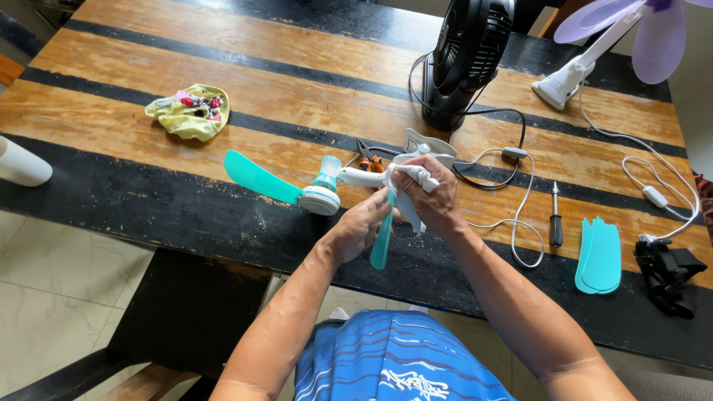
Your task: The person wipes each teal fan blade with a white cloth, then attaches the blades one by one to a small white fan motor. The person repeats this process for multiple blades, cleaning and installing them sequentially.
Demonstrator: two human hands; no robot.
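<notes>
Right hand [434,197] clenched on white fan neck [364,178], left hand [362,226] gripping loose teal blade [383,241]; best steady neck, align blade squarely to hub [321,199].

— How many fans on the table [148,67]?
— Three. A black fan [469,56] by the far edge, a purple-bladed fan [594,52] at the far right corner, and a white fan [356,182] in the hands near the front edge.
— Loose teal blades?
— One blade [382,241] in the left hand [360,226], one [256,177] fixed on the white fan, and what looks like two in a stack [598,255] toward the right edge; I can't be sure of the stack.
— Tools?
— One screwdriver [555,215], one pair of pliers [369,156].
— Anything else?
— One crumpled cloth [189,111], one white cylinder [22,165] at the left edge, one black clamp [668,273] at the right edge. Two hands, the right hand [431,194] included.
</notes>
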